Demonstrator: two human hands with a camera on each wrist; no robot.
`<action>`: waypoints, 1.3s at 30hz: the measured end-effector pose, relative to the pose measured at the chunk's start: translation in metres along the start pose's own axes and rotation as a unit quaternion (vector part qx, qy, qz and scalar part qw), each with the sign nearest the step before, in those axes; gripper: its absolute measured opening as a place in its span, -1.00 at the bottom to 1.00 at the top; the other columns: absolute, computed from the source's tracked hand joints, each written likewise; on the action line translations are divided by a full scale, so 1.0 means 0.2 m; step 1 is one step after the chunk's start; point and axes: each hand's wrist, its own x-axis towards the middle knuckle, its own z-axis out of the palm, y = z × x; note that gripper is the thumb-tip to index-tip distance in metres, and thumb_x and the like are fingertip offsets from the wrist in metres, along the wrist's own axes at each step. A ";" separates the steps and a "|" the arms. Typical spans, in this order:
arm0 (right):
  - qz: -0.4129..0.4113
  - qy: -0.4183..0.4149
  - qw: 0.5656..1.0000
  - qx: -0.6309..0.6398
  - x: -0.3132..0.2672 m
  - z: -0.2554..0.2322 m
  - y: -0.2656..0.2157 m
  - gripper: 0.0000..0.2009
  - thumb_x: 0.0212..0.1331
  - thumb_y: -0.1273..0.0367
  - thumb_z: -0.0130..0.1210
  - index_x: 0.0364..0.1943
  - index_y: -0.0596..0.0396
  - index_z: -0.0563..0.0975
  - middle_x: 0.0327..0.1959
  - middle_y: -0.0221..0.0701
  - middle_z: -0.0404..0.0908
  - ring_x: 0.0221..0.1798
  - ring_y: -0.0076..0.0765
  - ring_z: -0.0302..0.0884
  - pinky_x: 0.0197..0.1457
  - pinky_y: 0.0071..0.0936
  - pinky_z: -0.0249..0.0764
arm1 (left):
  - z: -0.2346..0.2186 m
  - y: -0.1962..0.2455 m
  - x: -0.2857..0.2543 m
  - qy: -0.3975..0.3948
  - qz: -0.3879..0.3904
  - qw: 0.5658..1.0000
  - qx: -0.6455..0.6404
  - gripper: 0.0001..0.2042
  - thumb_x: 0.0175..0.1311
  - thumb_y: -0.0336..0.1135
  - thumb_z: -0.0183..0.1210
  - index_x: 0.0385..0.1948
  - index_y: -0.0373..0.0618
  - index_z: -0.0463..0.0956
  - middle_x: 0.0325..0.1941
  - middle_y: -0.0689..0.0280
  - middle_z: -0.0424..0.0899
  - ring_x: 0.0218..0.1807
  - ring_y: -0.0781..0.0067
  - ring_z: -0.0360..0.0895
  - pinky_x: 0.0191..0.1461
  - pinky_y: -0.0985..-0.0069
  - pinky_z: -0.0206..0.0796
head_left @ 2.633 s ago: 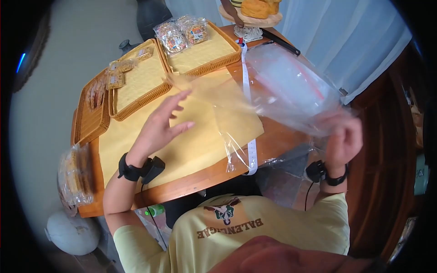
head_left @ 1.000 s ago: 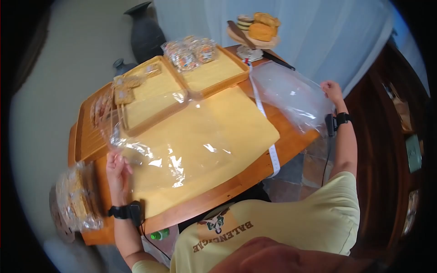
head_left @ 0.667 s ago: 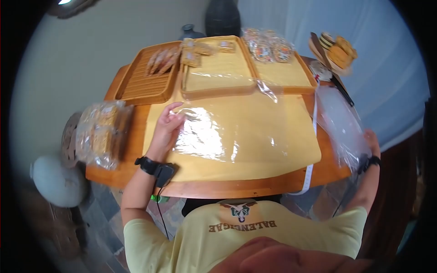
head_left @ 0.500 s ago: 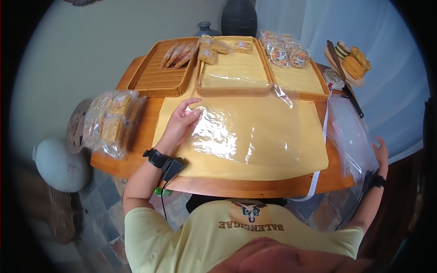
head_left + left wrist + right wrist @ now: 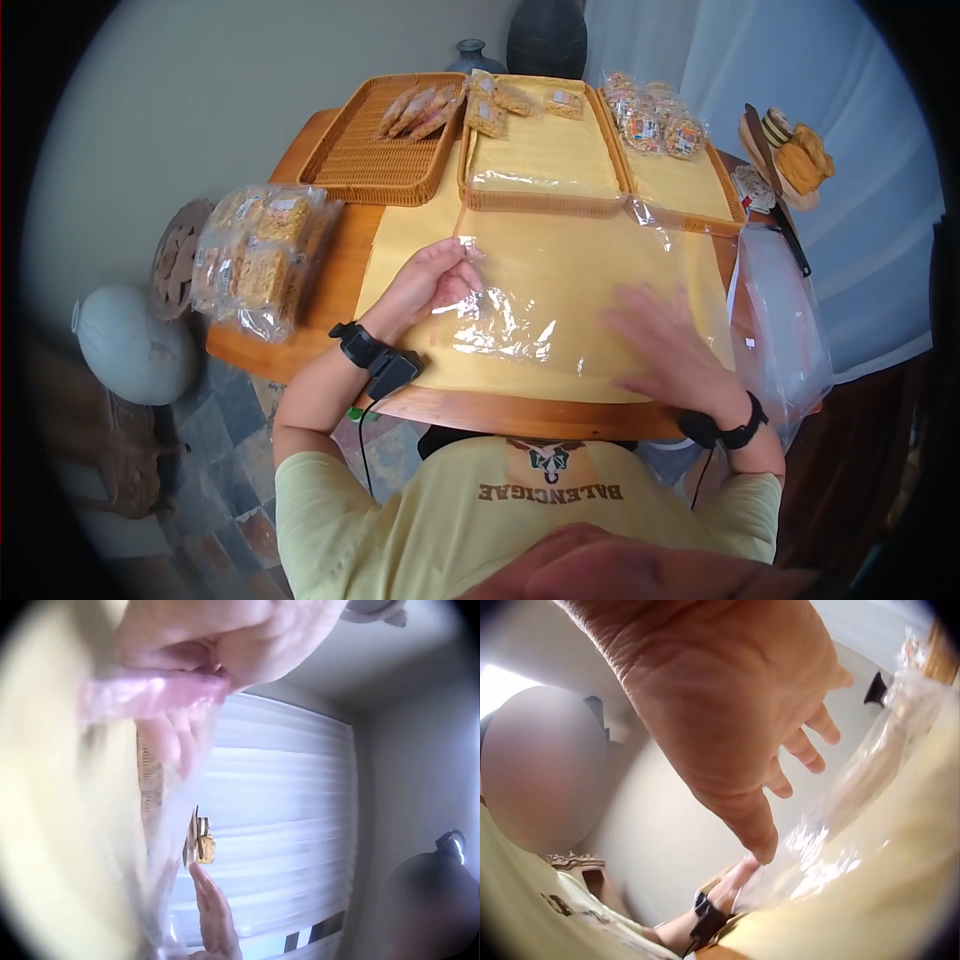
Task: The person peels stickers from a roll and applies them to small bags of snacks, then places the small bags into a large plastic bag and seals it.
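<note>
A large clear plastic bag (image 5: 570,285) is spread over the yellow sheet (image 5: 392,240) in the middle of the table. My left hand (image 5: 432,280) pinches its left edge; in the left wrist view, thumb and fingers close on a pinkish strip (image 5: 154,696) along that edge. My right hand (image 5: 662,345), blurred in the head view, is over the right part of the bag with fingers spread. The right wrist view shows this right hand (image 5: 735,712) holding nothing, its fingers straight above the shiny plastic.
Three wicker trays (image 5: 330,170) line the back with packaged snacks. A large bag of snack packs (image 5: 255,260) sits at left. More clear bags (image 5: 785,310) lie at right beside a white tape measure (image 5: 735,285), a black-handled knife (image 5: 792,245) and a bread stand (image 5: 750,130).
The clear bag has come across from the right-hand pile and now lies spread at centre. My right hand has moved left from the pile to above it. The head view has turned.
</note>
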 end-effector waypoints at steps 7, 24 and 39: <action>0.306 0.134 0.938 -0.095 -0.46 0.04 0.22 -0.38 -0.16 0.26 0.22 0.10 0.01 0.29 0.18 -0.15 0.18 0.28 0.06 0.00 0.28 0.09 -0.17 | 0.00 -0.04 0.00 0.027 0.008 0.999 0.028 -0.85 0.26 -0.37 -0.08 -0.28 -0.23 0.41 -0.62 0.36 0.46 -0.67 0.70 0.36 -0.66 0.81 0.16; 0.547 0.231 0.796 0.120 -1.17 0.18 1.05 -0.74 -0.18 0.30 0.20 -0.40 0.17 0.54 -0.62 -0.43 0.50 -0.52 -0.54 0.42 -0.42 -0.57 0.33 | -0.18 -0.04 0.03 0.117 0.137 0.983 0.027 -0.95 0.24 -0.41 -0.03 -0.40 -0.14 0.37 -0.61 0.49 0.38 -0.66 0.78 0.28 -0.58 0.86 0.13; 0.466 0.271 0.835 0.106 -1.28 -0.33 1.70 -0.81 0.00 0.32 0.15 -0.60 0.12 0.47 -0.66 -0.58 0.40 -0.58 -0.67 0.27 -0.52 -0.62 0.20 | -0.26 -0.06 0.03 0.117 0.140 0.982 0.054 -0.92 0.26 -0.40 -0.05 -0.43 -0.10 0.38 -0.64 0.42 0.46 -0.66 0.76 0.32 -0.59 0.85 0.12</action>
